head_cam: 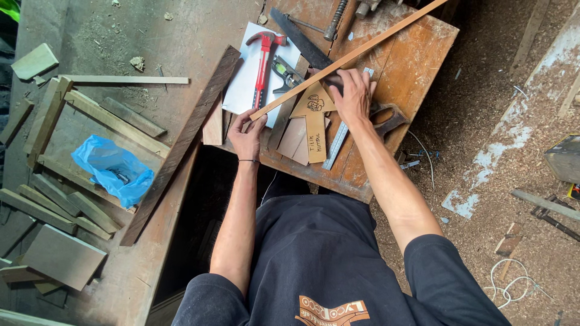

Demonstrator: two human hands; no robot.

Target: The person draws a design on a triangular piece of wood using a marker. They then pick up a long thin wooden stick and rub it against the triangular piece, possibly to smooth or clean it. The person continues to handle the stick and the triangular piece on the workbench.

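A long thin wooden strip (386,35) lies diagonally across the small wooden workbench (417,66). My left hand (246,134) pinches the strip's near end. My right hand (353,93) presses down on the strip's middle, over several flat tan wooden template pieces (314,130). A metal ruler (336,145) lies under my right wrist beside those pieces. A red-handled claw hammer (263,66) rests on a white sheet (241,90) just beyond my left hand.
A dark plank (181,145) leans across the gap between benches. A blue plastic bag (112,169) and several wood offcuts (60,199) sit on the left table. A dark saw blade (299,39) lies at the bench's far side. Sawdust covers the floor (501,121) at right.
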